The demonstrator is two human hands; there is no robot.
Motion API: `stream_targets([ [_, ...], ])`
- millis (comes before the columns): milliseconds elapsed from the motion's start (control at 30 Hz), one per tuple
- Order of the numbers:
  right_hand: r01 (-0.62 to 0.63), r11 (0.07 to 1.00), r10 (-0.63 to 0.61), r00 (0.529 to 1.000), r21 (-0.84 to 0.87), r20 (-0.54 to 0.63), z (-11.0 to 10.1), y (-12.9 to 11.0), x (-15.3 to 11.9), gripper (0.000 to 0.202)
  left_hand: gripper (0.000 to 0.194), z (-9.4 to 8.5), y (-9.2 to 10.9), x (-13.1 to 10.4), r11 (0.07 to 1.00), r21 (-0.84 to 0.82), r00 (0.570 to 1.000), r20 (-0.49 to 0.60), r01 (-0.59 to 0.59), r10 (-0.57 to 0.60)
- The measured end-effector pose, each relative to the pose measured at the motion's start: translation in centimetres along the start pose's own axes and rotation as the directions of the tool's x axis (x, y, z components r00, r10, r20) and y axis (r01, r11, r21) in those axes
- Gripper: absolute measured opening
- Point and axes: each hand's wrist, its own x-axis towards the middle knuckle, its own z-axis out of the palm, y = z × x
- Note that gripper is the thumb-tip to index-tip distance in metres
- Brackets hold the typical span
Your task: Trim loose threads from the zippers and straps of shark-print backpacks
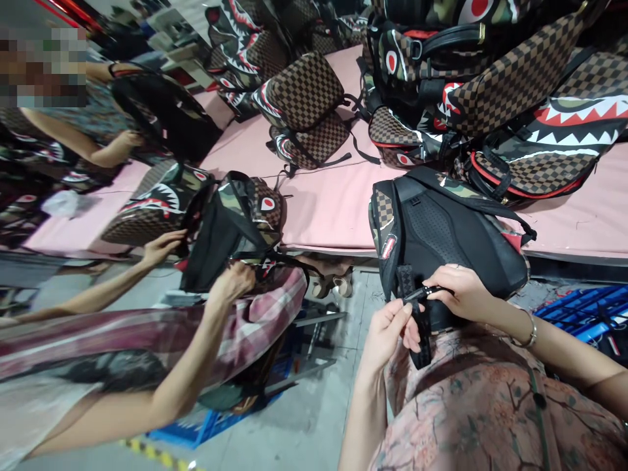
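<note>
A backpack (pixel 444 229) with a black padded back panel, camouflage edges and brown checks leans on the table's front edge and my lap. My left hand (pixel 392 327) is closed at its lower left corner, pinching a black webbing strap (pixel 422 337) whose end hangs down. Closed around a slim black-handled tool with a thin metal tip (pixel 420 294), my right hand (pixel 458 291) rests against the back panel. The tip lies at the strap, right by my left fingertips. Its exact kind is not clear.
Checked shark-mouth backpacks (pixel 520 72) are piled along the pink table (pixel 324 222). To the left, a co-worker's hands (pixel 235 280) handle another backpack (pixel 216 229); a second person stands across the table. Blue crates (pixel 579 314) sit below on both sides.
</note>
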Motion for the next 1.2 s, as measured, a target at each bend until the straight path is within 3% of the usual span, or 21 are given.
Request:
stream_targets([
  [67, -0.014, 0.998, 0.014, 1.0, 0.058, 0.0, 0.0, 0.0, 0.1, 0.021, 0.035, -0.7, 0.0, -0.1, 1.0, 0.025, 1.0, 0.003, -0.003, 0.003],
  [133, -0.062, 0.983, 0.063, 0.998, 0.172, 0.001, 0.1, 0.0, 0.2, 0.015, 0.035, -2.5, -0.2, -0.5, 0.998, 0.063, 0.998, -0.061, -0.022, 0.025],
  [200, -0.185, 0.931, 0.188, 0.982, 0.314, 0.022, 0.2, 0.1, 0.2, 0.008, 0.036, -5.5, -0.7, -1.0, 0.991, 0.135, 0.977, -0.211, -0.013, 0.041],
  [233, -0.263, 0.888, 0.267, 0.963, 0.377, 0.043, 0.3, 0.2, 0.2, 0.007, 0.036, -7.1, -1.0, -1.4, 0.981, 0.191, 0.946, -0.322, 0.027, 0.037],
  [267, -0.336, 0.839, 0.342, 0.937, 0.427, 0.066, 0.4, 0.3, 0.3, 0.007, 0.037, -8.7, -1.4, -1.8, 0.959, 0.265, 0.888, -0.459, 0.097, 0.038],
  [300, -0.394, 0.793, 0.402, 0.912, 0.465, 0.088, 0.6, 0.5, 0.3, 0.007, 0.038, -10.0, -1.9, -2.2, 0.917, 0.349, 0.796, -0.602, 0.194, 0.06],
  [367, -0.45, 0.733, 0.456, 0.881, 0.509, 0.123, 1.3, 0.8, 0.5, 0.009, 0.044, -11.5, -2.8, -2.7, 0.794, 0.479, 0.624, -0.764, 0.374, 0.167],
  [400, -0.459, 0.72, 0.459, 0.877, 0.52, 0.14, 1.7, 1.0, 0.6, 0.011, 0.045, -11.5, -3.3, -2.6, 0.744, 0.526, 0.603, -0.769, 0.411, 0.211],
  [433, -0.466, 0.71, 0.456, 0.875, 0.527, 0.159, 2.2, 1.2, 0.8, 0.013, 0.044, -11.0, -3.8, -2.4, 0.717, 0.571, 0.638, -0.735, 0.4, 0.23],
  [533, -0.492, 0.715, 0.458, 0.866, 0.497, 0.198, 3.5, 1.3, 1.3, 0.014, 0.041, -8.1, -5.0, -0.8, 0.68, 0.693, 0.829, -0.51, 0.239, 0.229],
  [567, -0.495, 0.735, 0.459, 0.866, 0.463, 0.198, 3.7, 1.3, 1.5, 0.016, 0.039, -7.0, -5.3, -0.1, 0.642, 0.739, 0.858, -0.45, 0.204, 0.246],
  [633, -0.49, 0.786, 0.451, 0.872, 0.377, 0.191, 4.1, 1.1, 1.9, 0.028, 0.033, -5.5, -5.6, 1.1, 0.55, 0.815, 0.877, -0.386, 0.181, 0.284],
  [700, -0.475, 0.819, 0.428, 0.879, 0.322, 0.21, 4.2, 0.8, 2.5, 0.035, 0.028, -5.1, -5.7, 1.9, 0.503, 0.846, 0.88, -0.363, 0.175, 0.305],
  [833, -0.463, 0.807, 0.366, 0.879, 0.366, 0.306, 5.1, -0.3, 3.8, 0.029, 0.019, -6.0, -5.8, 2.5, 0.537, 0.832, 0.873, -0.358, 0.137, 0.332],
  [900, -0.457, 0.831, 0.369, 0.879, 0.317, 0.301, 6.0, -0.7, 4.5, 0.028, 0.019, -6.4, -6.0, 2.4, 0.558, 0.816, 0.846, -0.399, 0.151, 0.354],
  [967, -0.456, 0.859, 0.396, 0.88, 0.233, 0.263, 7.0, -0.9, 4.9, 0.025, 0.024, -6.6, -6.1, 2.4, 0.617, 0.768, 0.782, -0.488, 0.173, 0.388],
  [1033, -0.47, 0.857, 0.418, 0.874, 0.211, 0.245, 7.8, -0.7, 5.1, 0.023, 0.027, -6.6, -5.9, 2.5, 0.796, 0.597, 0.678, -0.626, 0.099, 0.385],
  [1100, -0.48, 0.842, 0.416, 0.869, 0.248, 0.269, 8.3, -0.2, 5.1, 0.024, 0.027, -6.4, -5.2, 3.0, 0.96, 0.251, 0.602, -0.75, -0.126, 0.275],
  [1133, -0.481, 0.833, 0.408, 0.868, 0.274, 0.284, 8.4, 0.0, 5.0, 0.024, 0.026, -6.3, -4.7, 3.4, 0.967, 0.039, 0.603, -0.776, -0.25, 0.187],
  [1200, -0.477, 0.811, 0.388, 0.872, 0.34, 0.299, 8.3, 0.4, 4.5, 0.024, 0.026, -5.7, -3.8, 4.2, 0.877, -0.281, 0.66, -0.75, -0.391, 0.054],
])
